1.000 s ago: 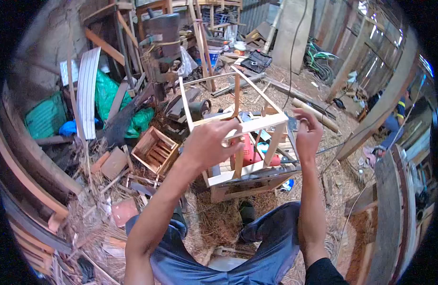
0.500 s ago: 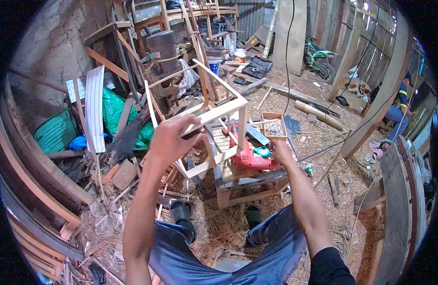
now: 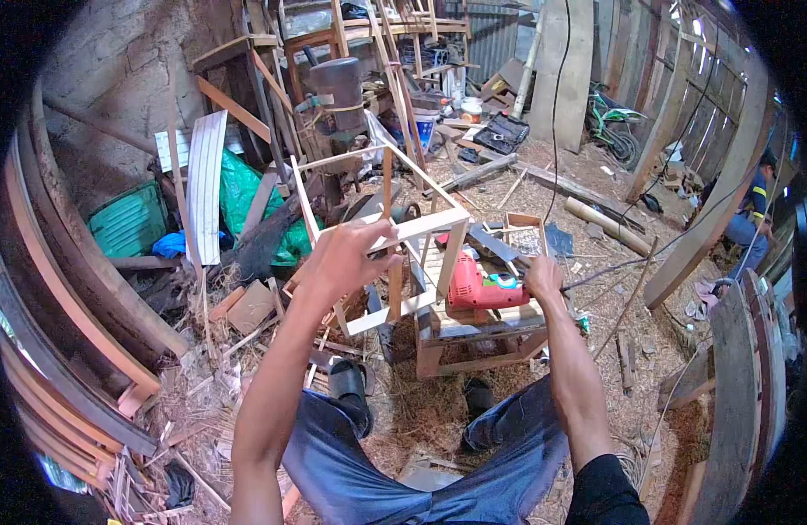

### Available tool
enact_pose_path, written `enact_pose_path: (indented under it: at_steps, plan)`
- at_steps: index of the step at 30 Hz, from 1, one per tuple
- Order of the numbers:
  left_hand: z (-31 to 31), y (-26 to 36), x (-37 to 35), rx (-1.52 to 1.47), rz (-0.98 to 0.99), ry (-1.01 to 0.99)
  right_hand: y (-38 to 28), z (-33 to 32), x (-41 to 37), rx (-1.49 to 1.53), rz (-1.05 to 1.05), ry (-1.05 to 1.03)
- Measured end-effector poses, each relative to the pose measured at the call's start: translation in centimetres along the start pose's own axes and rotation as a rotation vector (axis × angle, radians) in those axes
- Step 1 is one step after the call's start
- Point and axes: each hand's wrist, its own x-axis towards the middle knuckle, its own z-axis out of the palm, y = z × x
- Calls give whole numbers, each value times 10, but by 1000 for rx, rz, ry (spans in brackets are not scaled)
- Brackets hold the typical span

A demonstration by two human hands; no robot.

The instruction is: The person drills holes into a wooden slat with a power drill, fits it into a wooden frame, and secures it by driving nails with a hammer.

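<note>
My left hand point(image 3: 346, 254) is closed around the top bar of a light, box-shaped wooden frame point(image 3: 421, 226), which it holds tilted beside a low wooden workbench point(image 3: 429, 332). On the bench lies a red power drill point(image 3: 478, 290), with a small turquoise item point(image 3: 506, 282) against it. My right hand point(image 3: 543, 278) is closed at the near end of a flat, grey metal blade point(image 3: 498, 247) that looks like a handsaw. Its handle is hidden by my fingers. Just behind stands a small wooden box point(image 3: 527, 220) with small pieces in it.
Shavings and offcuts cover the floor. A black cable point(image 3: 613, 273) runs right from the bench. Curved wooden pieces point(image 3: 88, 297) lean at the left, and planks point(image 3: 740, 376) stand at the right. A person point(image 3: 753, 210) crouches at the far right. An open tool case point(image 3: 504, 129) lies further back.
My right hand has moved from beside the drill to the end of the blade and closed there. My left hand still holds the wooden frame. The view has shifted left.
</note>
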Motion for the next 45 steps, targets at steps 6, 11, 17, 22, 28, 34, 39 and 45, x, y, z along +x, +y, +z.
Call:
enact_pose_path:
  at_steps: [6, 11, 17, 22, 28, 34, 39, 45]
  plan:
    - [-3, 5, -1, 19, -9, -63, 19, -5, -2, 164, 260, 21]
    - [0, 10, -7, 73, 4, -80, 37, 7, 8, 369, 222, 120]
    - [-1, 14, -20, 88, 15, -72, 19, -9, 18, 698, -142, 636]
    - [4, 22, -28, 32, -32, -124, -25, -81, -16, 825, -80, 584]
    - [8, 20, -45, 15, -106, -109, -76, -175, -87, 1196, -42, 90]
    - [19, 7, -47, -30, -62, 120, -78, -200, -117, 1076, -48, -143]
    - [28, 15, -53, -52, -16, 152, -60, -159, -114, 821, -150, 83]
    - [23, 11, -51, -11, -14, 252, -18, -29, -66, 702, -381, 6]
